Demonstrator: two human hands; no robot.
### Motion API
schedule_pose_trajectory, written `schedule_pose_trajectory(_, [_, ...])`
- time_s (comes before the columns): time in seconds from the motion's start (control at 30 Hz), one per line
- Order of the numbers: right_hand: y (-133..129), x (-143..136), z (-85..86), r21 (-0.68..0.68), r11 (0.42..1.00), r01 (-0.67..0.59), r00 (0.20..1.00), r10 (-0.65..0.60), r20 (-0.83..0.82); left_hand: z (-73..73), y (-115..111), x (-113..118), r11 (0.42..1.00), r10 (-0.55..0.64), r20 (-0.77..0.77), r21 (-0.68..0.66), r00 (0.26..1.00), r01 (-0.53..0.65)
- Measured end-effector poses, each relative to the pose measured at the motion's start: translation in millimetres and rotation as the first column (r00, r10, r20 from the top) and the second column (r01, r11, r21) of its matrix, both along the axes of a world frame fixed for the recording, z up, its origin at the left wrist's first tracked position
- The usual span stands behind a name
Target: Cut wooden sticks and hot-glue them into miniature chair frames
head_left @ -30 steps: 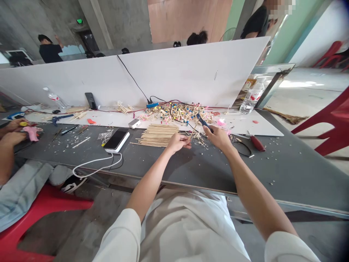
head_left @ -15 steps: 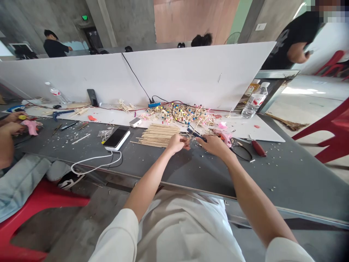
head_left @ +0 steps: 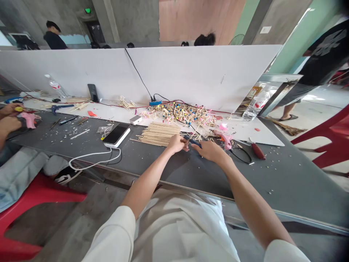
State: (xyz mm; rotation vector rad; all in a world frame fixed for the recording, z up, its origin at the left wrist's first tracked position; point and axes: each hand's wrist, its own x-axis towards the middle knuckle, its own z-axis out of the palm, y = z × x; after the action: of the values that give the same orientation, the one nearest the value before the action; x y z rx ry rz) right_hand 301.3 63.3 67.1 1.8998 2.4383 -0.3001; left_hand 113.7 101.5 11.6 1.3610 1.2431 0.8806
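Fingers of my left hand [head_left: 177, 143] are pinched together just right of a bundle of thin wooden sticks [head_left: 158, 134]; what they hold is too small to make out. My right hand [head_left: 211, 151] is closed on dark blue-handled pliers [head_left: 194, 142], whose jaws reach the left fingertips. Behind both hands lies a pile of short sticks with coloured balls [head_left: 188, 113]. A pink glue gun [head_left: 227, 141] rests just beyond my right hand.
A phone on a white power bank [head_left: 117, 135] with a looped cable lies left. A red-handled tool [head_left: 258, 151] and a water bottle [head_left: 256, 105] are right. A white partition [head_left: 191, 76] stands behind. Another person's hands [head_left: 11, 118] work at far left.
My right hand and the pliers have moved slightly left, and the jaws now meet my left fingertips. The standing person at the right has moved further right.
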Motion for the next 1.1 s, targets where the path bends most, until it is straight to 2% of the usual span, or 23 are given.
schedule_pose_trajectory(0.4, [9, 2, -13.7, -0.036, 0.998, -0.048, 0.995, 0.051, 0.084, 8.3, -7, 1, 0.999, -0.027, -0.132, -0.024, 0.991, 0.024])
schedule_pose_trajectory(1.1, [18, 4, -25.1, -0.071, 0.996, -0.045, 0.992, 0.053, 0.112, 6.8, -10, 2, 0.997, -0.039, -0.103, -0.071, 0.994, 0.031])
